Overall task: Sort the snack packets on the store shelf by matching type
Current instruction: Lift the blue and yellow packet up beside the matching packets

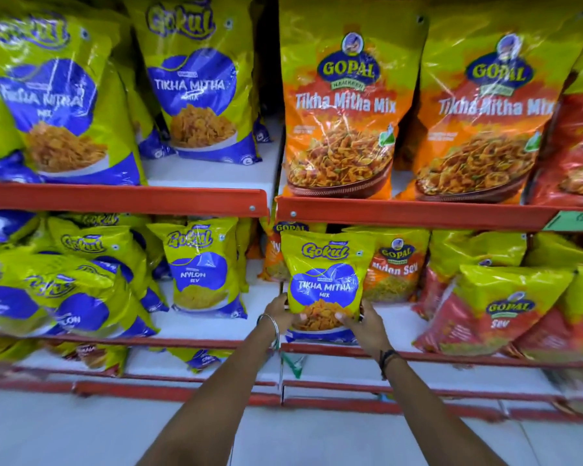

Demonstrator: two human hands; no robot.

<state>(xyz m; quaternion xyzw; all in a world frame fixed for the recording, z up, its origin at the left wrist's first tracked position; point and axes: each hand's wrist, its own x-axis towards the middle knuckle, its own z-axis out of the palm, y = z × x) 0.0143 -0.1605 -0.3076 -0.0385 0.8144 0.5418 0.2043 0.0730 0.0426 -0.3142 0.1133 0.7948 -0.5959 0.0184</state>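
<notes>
A small yellow-and-blue Gokul Tikha Mitha Mix packet [325, 280] stands upright on the middle shelf, in front of orange Gopal Nylon Sev packets [396, 267]. My left hand [278, 312] grips its lower left edge and my right hand [362, 322] grips its lower right corner. To the left on the same shelf stands a Gokul Nylon Sev packet [202, 270]. Large Gokul Tikha Mitha packets [196, 85] fill the upper shelf at left, large Gopal Tikha Mitha Mix packets [345, 105] at right.
Red shelf rails [125, 195] run across each level. Yellow-and-red Gopal Sev packets [498, 311] lean at the right of the middle shelf. More Gokul packets [64, 290] are piled at its left. A lower shelf [196, 363] holds a few packets. The pale floor [64, 435] lies below.
</notes>
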